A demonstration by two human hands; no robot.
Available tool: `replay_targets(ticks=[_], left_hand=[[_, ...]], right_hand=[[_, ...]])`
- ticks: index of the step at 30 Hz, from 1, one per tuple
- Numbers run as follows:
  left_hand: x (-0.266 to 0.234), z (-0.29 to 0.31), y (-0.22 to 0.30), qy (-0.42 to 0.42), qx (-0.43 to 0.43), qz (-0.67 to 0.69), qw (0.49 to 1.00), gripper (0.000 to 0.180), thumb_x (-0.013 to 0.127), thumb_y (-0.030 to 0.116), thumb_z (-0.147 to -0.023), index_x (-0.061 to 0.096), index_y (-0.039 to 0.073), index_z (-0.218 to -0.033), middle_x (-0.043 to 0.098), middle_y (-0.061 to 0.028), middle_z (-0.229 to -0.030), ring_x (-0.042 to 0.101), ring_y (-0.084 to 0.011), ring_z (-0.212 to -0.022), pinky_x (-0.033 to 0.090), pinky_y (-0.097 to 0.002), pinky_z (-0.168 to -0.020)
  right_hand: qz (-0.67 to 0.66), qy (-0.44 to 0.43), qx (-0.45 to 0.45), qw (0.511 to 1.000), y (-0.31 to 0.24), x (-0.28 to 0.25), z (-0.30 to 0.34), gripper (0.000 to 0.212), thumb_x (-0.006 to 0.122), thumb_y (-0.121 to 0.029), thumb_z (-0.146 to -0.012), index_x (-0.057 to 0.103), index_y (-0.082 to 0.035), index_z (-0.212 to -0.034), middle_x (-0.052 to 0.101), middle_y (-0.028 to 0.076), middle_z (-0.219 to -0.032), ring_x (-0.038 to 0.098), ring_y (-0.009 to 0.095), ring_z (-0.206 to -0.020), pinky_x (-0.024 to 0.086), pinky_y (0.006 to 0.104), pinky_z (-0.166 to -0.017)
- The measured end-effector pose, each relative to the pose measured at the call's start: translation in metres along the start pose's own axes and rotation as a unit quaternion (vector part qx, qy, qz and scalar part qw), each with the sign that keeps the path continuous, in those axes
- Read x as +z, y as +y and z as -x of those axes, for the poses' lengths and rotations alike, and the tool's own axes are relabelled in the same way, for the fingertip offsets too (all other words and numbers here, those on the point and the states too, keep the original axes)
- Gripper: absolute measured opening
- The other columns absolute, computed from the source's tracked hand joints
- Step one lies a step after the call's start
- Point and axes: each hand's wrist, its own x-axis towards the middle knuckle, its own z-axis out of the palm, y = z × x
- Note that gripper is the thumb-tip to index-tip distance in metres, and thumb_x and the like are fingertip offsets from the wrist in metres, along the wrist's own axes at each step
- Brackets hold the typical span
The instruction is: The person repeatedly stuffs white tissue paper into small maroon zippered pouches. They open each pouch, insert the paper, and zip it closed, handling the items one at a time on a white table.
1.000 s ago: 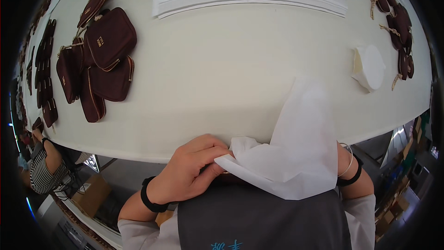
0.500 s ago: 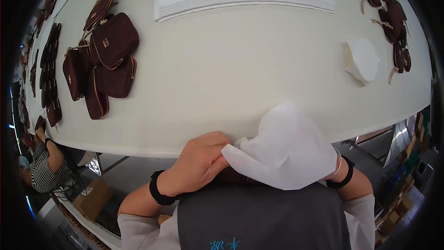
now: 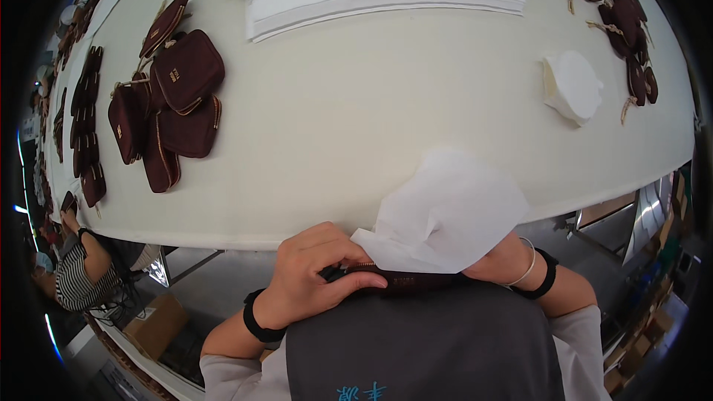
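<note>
A dark maroon zipped pouch (image 3: pixel 416 283) lies against my apron, below the table's near edge. My left hand (image 3: pixel 316 271) grips its left end, thumb across the front and fingers along the gold-coloured zip. Over the pouch rises a crumpled sheet of white tissue paper (image 3: pixel 449 212), spreading up across the table edge. At the pouch's right end my right hand (image 3: pixel 501 260) is curled in under the sheet and holds it. The paper hides that hand's fingertips. Whether the sheet's lower part is inside the pouch cannot be seen.
On the white table, several maroon pouches (image 3: pixel 189 70) lie heaped at left, with a row of more (image 3: pixel 85 111) beyond. White paper sheets (image 3: pixel 386 0) are stacked at the back. A white paper wad (image 3: pixel 575 89) and pouches with cords (image 3: pixel 624 22) lie right. Another person (image 3: pixel 85 275) sits left.
The tissue paper has shifted slightly left and up, uncovering more of my right hand and the pouch's front. My left thumb now lies across the pouch.
</note>
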Motion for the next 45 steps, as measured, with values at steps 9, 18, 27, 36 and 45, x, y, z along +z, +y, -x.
replay_targets(ticks=[9, 18, 27, 36, 45], left_hand=[[0.022, -0.029, -0.001, 0.180, 0.102, -0.023, 0.978, 0.038, 0.090, 0.017, -0.075, 0.072, 0.006, -0.106, 0.071, -0.0059, -0.083, 0.063, -0.0186, -0.067, 0.050, -0.0283, -0.061], [0.017, -0.010, -0.011, -0.019, -0.110, 0.241, 0.964, 0.017, 0.056, 0.011, -0.105, 0.067, -0.001, -0.108, 0.066, -0.0079, -0.087, 0.057, -0.0134, -0.074, 0.047, -0.0280, -0.069], [0.011, -0.024, 0.003, -0.015, -0.037, 0.103, 0.994, 0.020, 0.045, 0.010, -0.108, 0.062, -0.001, -0.105, 0.062, -0.0076, -0.098, 0.055, -0.0134, -0.079, 0.045, -0.0265, -0.071], [0.009, -0.029, 0.006, -0.004, 0.072, 0.056, 0.996, 0.033, 0.070, 0.017, -0.097, 0.062, 0.000, -0.124, 0.064, -0.0137, -0.114, 0.066, -0.0303, -0.094, 0.055, -0.0345, -0.082], [0.010, -0.023, 0.007, -0.055, 0.120, -0.109, 0.985, 0.053, 0.083, 0.039, -0.082, 0.066, -0.001, -0.113, 0.058, -0.0101, -0.080, 0.047, -0.0259, -0.066, 0.043, -0.0376, -0.061]], right_hand=[[0.010, 0.007, 0.023, 1.000, -0.006, 0.004, -0.010, 0.039, 0.076, -0.008, -0.084, 0.067, -0.006, -0.122, 0.066, 0.014, -0.123, 0.064, 0.036, -0.111, 0.051, 0.0443, -0.095], [-0.346, 0.029, 0.154, 0.925, -0.024, 0.005, -0.011, 0.050, 0.072, 0.000, -0.091, 0.056, -0.003, -0.138, 0.066, 0.007, -0.120, 0.063, 0.014, -0.114, 0.053, 0.0293, -0.092], [-0.225, -0.054, 0.109, 0.967, -0.029, -0.010, -0.014, 0.029, 0.070, -0.008, -0.095, 0.062, -0.004, -0.122, 0.067, 0.005, -0.101, 0.061, 0.012, -0.091, 0.049, 0.0268, -0.078], [-0.163, -0.001, 0.177, 0.971, -0.029, 0.006, -0.013, 0.035, 0.056, -0.030, -0.108, 0.064, 0.000, -0.092, 0.055, 0.009, -0.074, 0.047, 0.018, -0.065, 0.041, 0.0334, -0.061], [-0.118, -0.016, 0.177, 0.977, -0.040, -0.001, -0.018, 0.015, 0.062, -0.013, -0.102, 0.068, -0.003, -0.111, 0.069, 0.011, -0.092, 0.062, 0.018, -0.077, 0.050, 0.0319, -0.071]])
